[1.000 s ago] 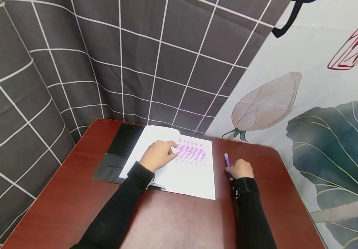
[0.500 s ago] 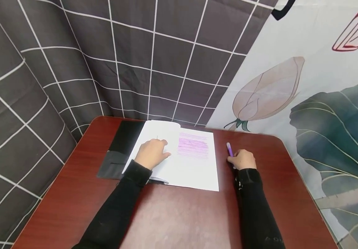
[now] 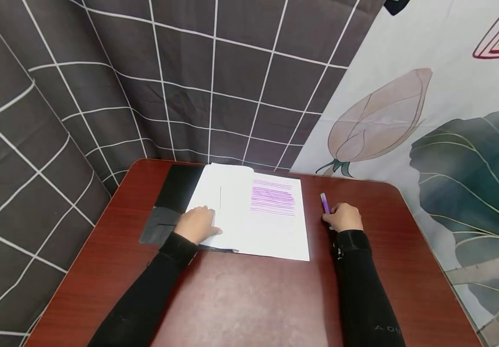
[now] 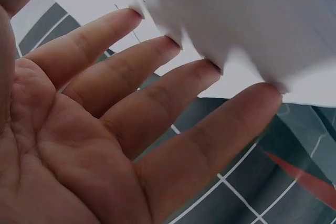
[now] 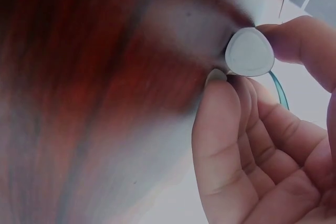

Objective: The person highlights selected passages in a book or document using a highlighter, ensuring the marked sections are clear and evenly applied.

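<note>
Red-brown bench point(image 3: 249, 299). Open white booklet point(image 3: 249, 217) near far edge, left of centre, purple lines on right page. Left hand point(image 3: 196, 224) flat on left page, fingers point(image 4: 173, 72) straight, spread. Right hand point(image 3: 345, 217) just beside booklet, pinching purple pen point(image 3: 325, 204).

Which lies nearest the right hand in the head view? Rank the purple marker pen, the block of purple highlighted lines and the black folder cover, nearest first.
1. Purple marker pen: gripped in the right hand, right of the paper.
2. Block of purple highlighted lines: on the white page, left of that hand.
3. Black folder cover: at the table's far left, beyond the left hand.
</note>
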Tool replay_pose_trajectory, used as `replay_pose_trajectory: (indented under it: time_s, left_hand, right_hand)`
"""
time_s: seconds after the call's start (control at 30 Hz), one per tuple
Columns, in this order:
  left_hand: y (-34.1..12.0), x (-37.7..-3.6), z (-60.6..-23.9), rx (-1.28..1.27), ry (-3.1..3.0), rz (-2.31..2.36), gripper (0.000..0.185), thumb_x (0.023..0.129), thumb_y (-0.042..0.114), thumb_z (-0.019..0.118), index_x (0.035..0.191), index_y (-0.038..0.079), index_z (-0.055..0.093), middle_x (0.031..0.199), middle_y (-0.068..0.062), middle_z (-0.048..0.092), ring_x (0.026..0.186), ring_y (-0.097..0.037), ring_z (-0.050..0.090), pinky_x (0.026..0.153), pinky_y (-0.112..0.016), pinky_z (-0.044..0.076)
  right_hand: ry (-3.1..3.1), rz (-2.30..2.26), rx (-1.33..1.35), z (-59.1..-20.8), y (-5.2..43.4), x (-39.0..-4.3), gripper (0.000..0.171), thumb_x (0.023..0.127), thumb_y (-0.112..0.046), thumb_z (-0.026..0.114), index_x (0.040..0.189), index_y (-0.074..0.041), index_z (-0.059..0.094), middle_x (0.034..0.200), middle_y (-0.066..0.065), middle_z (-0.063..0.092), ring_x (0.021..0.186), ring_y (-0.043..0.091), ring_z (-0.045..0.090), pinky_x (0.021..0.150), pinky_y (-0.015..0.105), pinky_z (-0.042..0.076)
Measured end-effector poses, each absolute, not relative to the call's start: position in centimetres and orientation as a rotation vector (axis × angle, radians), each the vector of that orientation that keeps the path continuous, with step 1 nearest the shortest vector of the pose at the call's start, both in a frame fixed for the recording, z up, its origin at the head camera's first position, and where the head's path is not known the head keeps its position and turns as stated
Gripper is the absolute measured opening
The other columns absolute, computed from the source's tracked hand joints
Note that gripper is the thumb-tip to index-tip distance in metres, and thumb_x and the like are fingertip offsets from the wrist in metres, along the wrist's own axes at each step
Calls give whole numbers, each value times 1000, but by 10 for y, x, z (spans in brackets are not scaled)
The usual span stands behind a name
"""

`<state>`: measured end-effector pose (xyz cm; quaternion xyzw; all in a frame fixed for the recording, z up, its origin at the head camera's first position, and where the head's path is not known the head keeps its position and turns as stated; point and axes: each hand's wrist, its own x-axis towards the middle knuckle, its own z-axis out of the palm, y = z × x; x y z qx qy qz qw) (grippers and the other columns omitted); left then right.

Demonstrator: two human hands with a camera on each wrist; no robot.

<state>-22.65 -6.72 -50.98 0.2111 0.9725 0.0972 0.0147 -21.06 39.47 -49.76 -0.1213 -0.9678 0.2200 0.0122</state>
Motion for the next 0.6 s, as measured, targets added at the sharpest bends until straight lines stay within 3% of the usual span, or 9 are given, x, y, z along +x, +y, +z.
replay_pose_trajectory:
  time_s: [0.13, 0.2, 0.3, 0.4, 0.5, 0.6]
  left_hand:
    - [-73, -250, -556, 693, 3060, 273, 45, 89, 47, 96, 108, 8, 83, 102, -15, 83, 94, -34, 78, 88, -52, 68]
    - [-73, -251, -555, 709, 3069, 270, 46, 89, 47, 96, 108, 8, 83, 101, -16, 83, 93, -34, 78, 88, -51, 68]
    - [-70, -248, -541, 708, 3067, 274, 47, 89, 45, 97, 110, 5, 83, 101, -17, 83, 91, -33, 79, 87, -51, 69]
    - [-66, -248, -536, 694, 3070, 311, 48, 88, 41, 99, 112, 3, 83, 104, -20, 84, 91, -35, 81, 89, -50, 70]
    - [-65, -245, -533, 688, 3058, 309, 48, 88, 41, 98, 114, 4, 83, 107, -20, 85, 93, -35, 82, 89, -51, 70]
    - [-65, -235, -523, 667, 3033, 295, 47, 90, 39, 98, 115, 3, 83, 106, -20, 85, 93, -35, 82, 89, -51, 70]
  right_hand:
    - [-3016, 694, -398, -503, 399, -216, 37, 91, -34, 86, 98, 2, 79, 89, 20, 79, 81, 34, 73, 70, 45, 60]
    - [-3017, 695, -397, -503, 398, -216, 39, 92, -34, 84, 100, 3, 79, 88, 20, 80, 79, 33, 73, 69, 43, 59]
    - [-3065, 668, -416, -483, 383, -208, 49, 95, -34, 81, 115, 11, 76, 94, 27, 80, 80, 36, 73, 67, 43, 58]
    - [-3117, 628, -417, -470, 375, -199, 67, 100, -39, 77, 139, 15, 64, 110, 34, 79, 90, 40, 73, 74, 48, 60]
    - [-3094, 541, -327, -463, 361, -192, 72, 102, -37, 78, 150, 13, 57, 130, 38, 72, 109, 48, 71, 93, 61, 63]
    - [-3060, 503, -115, -461, 337, -185, 66, 103, -30, 81, 152, 9, 60, 148, 37, 65, 137, 55, 63, 117, 71, 54]
